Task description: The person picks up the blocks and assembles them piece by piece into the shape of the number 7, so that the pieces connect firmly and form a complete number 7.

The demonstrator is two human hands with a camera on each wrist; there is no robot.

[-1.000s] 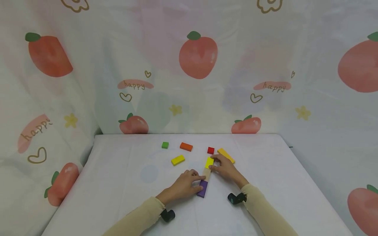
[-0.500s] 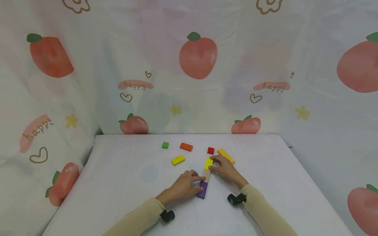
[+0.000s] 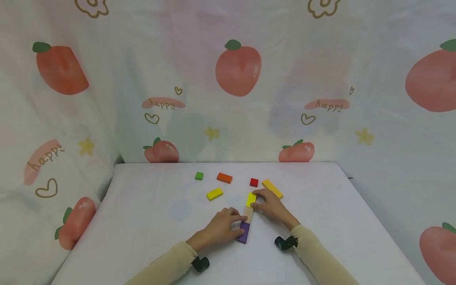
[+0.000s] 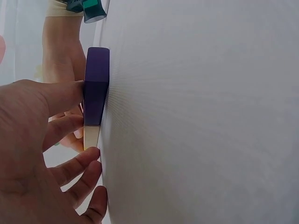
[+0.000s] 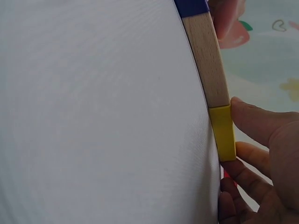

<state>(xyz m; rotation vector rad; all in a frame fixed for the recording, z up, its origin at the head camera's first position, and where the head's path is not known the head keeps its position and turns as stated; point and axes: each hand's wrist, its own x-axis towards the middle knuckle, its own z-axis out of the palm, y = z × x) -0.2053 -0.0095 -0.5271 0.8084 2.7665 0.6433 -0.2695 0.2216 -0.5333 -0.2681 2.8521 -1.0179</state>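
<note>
Three blocks lie end to end on the white table in the head view: a purple block [image 3: 244, 232] nearest me, a plain wooden block [image 3: 248, 214] in the middle and a yellow block [image 3: 251, 199] at the far end. My left hand [image 3: 217, 227] rests its thumb on the purple block and reaches its index finger onto the wooden one. With my right hand [image 3: 272, 205] I hold the yellow block. In the right wrist view the right thumb lies on its upper face, and fingers [image 5: 247, 175] bend about its far end.
Behind the row lie a red block [image 3: 254, 182] and a long orange-yellow block [image 3: 272, 189]. Farther left are another yellow block [image 3: 215, 194], an orange block [image 3: 224, 177] and a small green block [image 3: 199, 176]. A printed cloth hangs behind the table.
The row of three blocks has slid slightly toward me, both hands moving along with it. The other blocks have stayed in place.
</note>
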